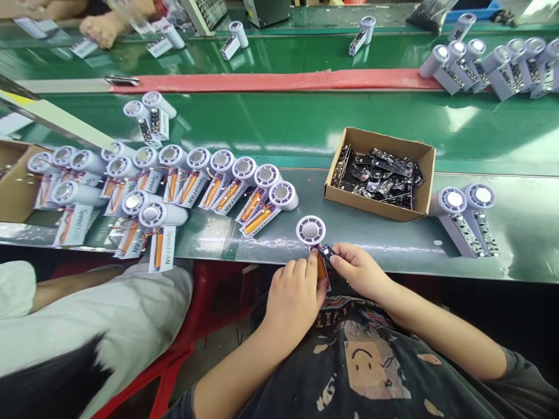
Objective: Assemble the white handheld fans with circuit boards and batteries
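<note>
Grey-green metal workbench (393,247): near its far edge, right of centre, sits an open brown cardboard box (375,208). At the near edge, the left hand (293,294) is closed around the handle of a pale lilac, round-headed plastic fan (311,230), presumably light, stiff and slick, best gripped by that handle. Just beside, the right hand (360,270) pinches a slim black circuit board (327,251), probably fragile, best held by its long edges.
</note>
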Action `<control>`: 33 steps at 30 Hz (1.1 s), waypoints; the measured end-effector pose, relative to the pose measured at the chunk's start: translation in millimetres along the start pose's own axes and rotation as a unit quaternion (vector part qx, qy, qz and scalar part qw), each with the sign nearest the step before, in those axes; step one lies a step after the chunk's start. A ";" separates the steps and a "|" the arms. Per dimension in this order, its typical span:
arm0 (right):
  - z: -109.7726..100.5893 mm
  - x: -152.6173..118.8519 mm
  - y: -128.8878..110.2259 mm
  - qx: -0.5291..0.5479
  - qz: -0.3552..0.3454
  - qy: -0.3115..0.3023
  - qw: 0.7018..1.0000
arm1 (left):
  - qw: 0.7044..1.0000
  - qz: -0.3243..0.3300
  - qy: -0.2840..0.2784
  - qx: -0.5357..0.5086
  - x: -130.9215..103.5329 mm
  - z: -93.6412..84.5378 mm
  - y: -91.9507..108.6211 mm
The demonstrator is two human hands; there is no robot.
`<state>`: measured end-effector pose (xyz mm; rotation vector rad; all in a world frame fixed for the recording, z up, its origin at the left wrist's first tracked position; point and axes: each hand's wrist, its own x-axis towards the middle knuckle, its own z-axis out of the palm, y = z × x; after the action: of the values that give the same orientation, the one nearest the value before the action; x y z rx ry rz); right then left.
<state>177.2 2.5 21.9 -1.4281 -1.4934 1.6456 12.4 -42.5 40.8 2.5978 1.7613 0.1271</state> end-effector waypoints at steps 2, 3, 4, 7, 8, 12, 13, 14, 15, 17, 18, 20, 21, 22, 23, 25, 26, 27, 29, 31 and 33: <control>1.0 1.5 -2.4 -0.023 -0.009 0.004 1.000 | 1.000 0.008 0.002 0.002 0.1 1.2 -0.9; 1.2 2.1 -3.1 -0.031 -0.014 0.006 0.999 | 1.000 0.014 0.006 -0.005 -0.2 1.8 -2.3; 1.3 2.5 -3.4 -0.039 -0.018 0.008 0.999 | 1.000 0.021 0.012 -0.019 -0.8 2.3 -4.7; 0.2 2.4 -2.7 -0.056 -0.020 0.008 0.998 | 0.994 0.043 0.065 -0.082 -1.3 3.4 -17.6; -0.5 2.1 -2.3 -0.060 -0.016 0.006 0.998 | 0.990 0.046 0.097 -0.096 -0.1 3.6 -23.0; -3.1 1.4 -1.7 -0.055 -0.001 -0.003 0.998 | 0.975 0.075 0.190 -0.084 16.2 4.5 -41.4; -3.6 1.3 -1.8 -0.049 0.001 -0.005 0.999 | 0.976 0.091 0.183 -0.076 22.3 4.8 -44.2; -4.3 1.3 -2.0 -0.041 0.004 -0.006 0.999 | 0.978 0.109 0.165 -0.069 28.5 5.2 -46.5; -5.2 1.1 -2.2 -0.032 0.009 -0.007 0.999 | 0.980 0.127 0.141 -0.064 34.4 5.4 -48.1; -8.2 0.3 -2.9 -0.016 0.024 -0.012 1.000 | 0.981 0.155 0.100 -0.061 43.8 5.2 -50.1; -10.4 -0.5 -3.6 -0.007 0.033 -0.015 0.999 | 0.982 0.157 0.088 -0.062 46.9 4.7 -50.2; -16.4 -3.2 -5.9 -0.010 0.050 -0.021 0.998 | 0.986 0.129 0.075 -0.067 49.5 3.2 -48.1; -19.9 -5.0 -7.8 -0.026 0.055 -0.023 0.998 | 0.989 0.106 0.074 -0.069 49.3 2.3 -45.8; -23.5 -6.9 -10.2 -0.053 0.054 -0.025 0.997 | 0.992 0.080 0.074 -0.070 48.3 1.4 -42.8; -26.9 -9.0 -13.1 -0.090 0.047 -0.026 0.994 | 0.993 0.057 0.078 -0.070 47.0 0.6 -39.3; -31.9 -12.6 -19.7 -0.178 0.022 -0.027 0.983 | 0.993 0.035 0.090 -0.068 44.4 0.0 -32.8; -33.2 -14.0 -23.1 -0.219 0.009 -0.027 0.975 | 0.992 0.042 0.096 -0.070 43.8 0.2 -30.5; -33.7 -15.1 -26.0 -0.254 0.000 -0.028 0.967 | 0.990 0.066 0.099 -0.075 43.8 0.9 -29.4; -33.0 -16.4 -29.9 -0.304 -0.008 -0.028 0.952 | 0.981 0.142 0.096 -0.095 45.7 3.2 -30.5; -31.8 -16.9 -30.3 -0.330 -0.018 -0.032 0.943 | 0.969 0.196 0.088 -0.119 48.8 5.5 -34.6; -31.7 -17.1 -27.8 -0.351 -0.042 -0.035 0.935 | 0.968 0.200 0.075 -0.133 51.6 6.2 -38.5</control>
<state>203.8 8.1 58.5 -1.6158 -2.2933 1.1551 -3.9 19.9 36.3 2.7535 1.1244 0.5324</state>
